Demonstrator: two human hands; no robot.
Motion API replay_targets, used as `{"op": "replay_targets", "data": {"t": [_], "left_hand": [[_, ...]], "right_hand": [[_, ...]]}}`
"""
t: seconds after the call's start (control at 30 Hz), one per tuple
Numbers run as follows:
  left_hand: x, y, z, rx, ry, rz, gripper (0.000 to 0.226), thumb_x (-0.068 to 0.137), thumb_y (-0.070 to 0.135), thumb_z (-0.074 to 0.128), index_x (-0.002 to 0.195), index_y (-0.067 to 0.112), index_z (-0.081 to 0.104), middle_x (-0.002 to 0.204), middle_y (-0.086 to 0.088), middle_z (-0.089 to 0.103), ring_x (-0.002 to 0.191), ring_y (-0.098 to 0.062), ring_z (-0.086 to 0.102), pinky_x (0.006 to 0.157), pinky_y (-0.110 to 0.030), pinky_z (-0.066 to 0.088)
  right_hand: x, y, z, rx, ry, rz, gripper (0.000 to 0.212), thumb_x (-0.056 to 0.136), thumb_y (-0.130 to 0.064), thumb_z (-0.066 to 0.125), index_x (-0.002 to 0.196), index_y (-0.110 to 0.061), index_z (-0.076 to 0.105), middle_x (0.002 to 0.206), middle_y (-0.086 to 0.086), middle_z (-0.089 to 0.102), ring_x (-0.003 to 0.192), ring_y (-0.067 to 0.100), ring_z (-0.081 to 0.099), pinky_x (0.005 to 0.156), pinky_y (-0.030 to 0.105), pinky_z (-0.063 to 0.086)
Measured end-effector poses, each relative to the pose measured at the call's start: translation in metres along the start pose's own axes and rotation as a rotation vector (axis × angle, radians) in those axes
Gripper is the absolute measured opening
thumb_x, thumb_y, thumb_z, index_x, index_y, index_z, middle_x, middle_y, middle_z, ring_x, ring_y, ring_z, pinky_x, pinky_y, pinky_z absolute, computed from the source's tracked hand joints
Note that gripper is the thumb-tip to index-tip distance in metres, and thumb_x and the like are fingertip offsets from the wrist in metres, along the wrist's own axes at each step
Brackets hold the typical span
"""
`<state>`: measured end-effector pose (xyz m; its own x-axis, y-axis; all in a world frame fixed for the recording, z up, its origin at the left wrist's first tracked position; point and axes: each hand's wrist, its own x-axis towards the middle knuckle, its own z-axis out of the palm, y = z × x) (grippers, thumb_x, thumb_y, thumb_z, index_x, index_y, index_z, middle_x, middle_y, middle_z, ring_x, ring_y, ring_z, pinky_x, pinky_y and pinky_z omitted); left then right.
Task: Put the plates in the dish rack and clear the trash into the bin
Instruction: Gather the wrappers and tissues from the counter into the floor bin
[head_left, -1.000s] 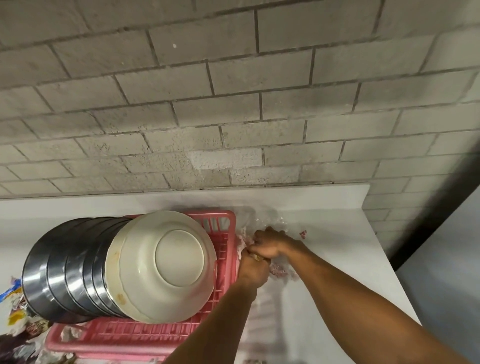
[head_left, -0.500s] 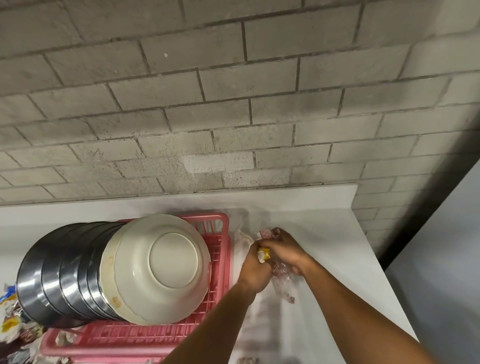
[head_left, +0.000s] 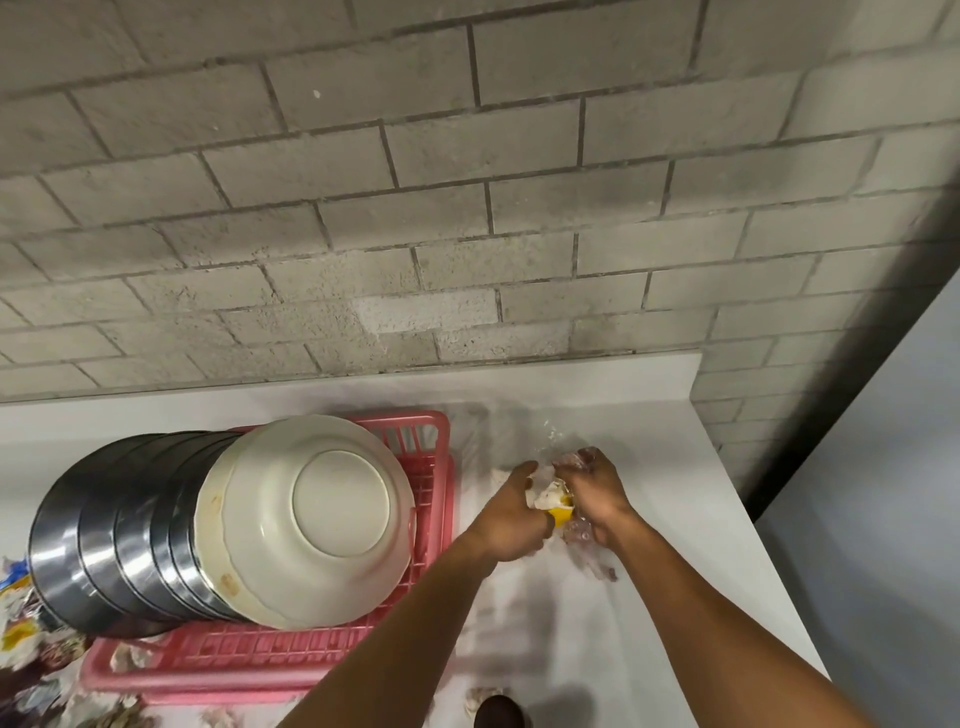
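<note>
Two hands meet over a wad of trash (head_left: 549, 496) on the white counter (head_left: 665, 597), just right of the pink dish rack (head_left: 442, 467). The left hand (head_left: 511, 519) has its fingers curled round the crumpled white-and-yellow paper. The right hand (head_left: 597, 493) is closed on clear film (head_left: 584, 538) that trails below it onto the counter. Both hands press together, so the two pieces are being bundled into one.

All the plates in view stand on edge in the rack: a row of steel plates (head_left: 104, 540) with a white plate (head_left: 311, 519) at the front, its underside facing the camera. The racking step therefore appears complete, and the step in hand is trash collection.

More wrappers (head_left: 21, 629) lie at the counter's left edge, and small scraps (head_left: 480, 696) lie along its near edge. The bin is out of view.

The next move likely calls for tightening the bundle so the loose film does not drag or shed pieces. The bundle can then be lifted clear and carried to the bin, before returning for the remaining litter.
</note>
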<state>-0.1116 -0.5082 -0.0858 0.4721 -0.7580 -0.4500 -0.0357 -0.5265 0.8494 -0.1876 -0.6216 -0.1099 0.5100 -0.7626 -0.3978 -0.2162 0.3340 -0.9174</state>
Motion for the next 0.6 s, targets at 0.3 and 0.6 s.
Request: {"op": "replay_targets", "data": {"t": [0.3,0.6], "left_hand": [[0.005,0.002,-0.029,-0.052,0.379,0.088,0.052,0.090,0.005,0.046,0.138,0.022,0.049,0.131,-0.005,0.050,0.110,-0.027,0.059,0.097,-0.051,0.053],[-0.011,0.014,-0.047,-0.298,0.323,0.093,0.040,0.095,0.018,0.043,0.133,0.021,0.054,0.101,0.003,0.057,0.097,-0.021,0.058,0.086,-0.039,0.055]], "right_hand": [[-0.019,-0.023,-0.010,0.322,-0.123,0.078,0.017,0.092,-0.003,0.060,0.077,-0.012,0.061,0.064,0.009,0.057,0.044,0.019,0.056,0.040,0.023,0.043],[-0.051,-0.060,-0.015,0.631,-0.202,0.084,0.025,0.095,-0.005,0.051,0.073,-0.013,0.060,0.061,0.008,0.058,0.045,0.020,0.059,0.049,0.029,0.052]]}}
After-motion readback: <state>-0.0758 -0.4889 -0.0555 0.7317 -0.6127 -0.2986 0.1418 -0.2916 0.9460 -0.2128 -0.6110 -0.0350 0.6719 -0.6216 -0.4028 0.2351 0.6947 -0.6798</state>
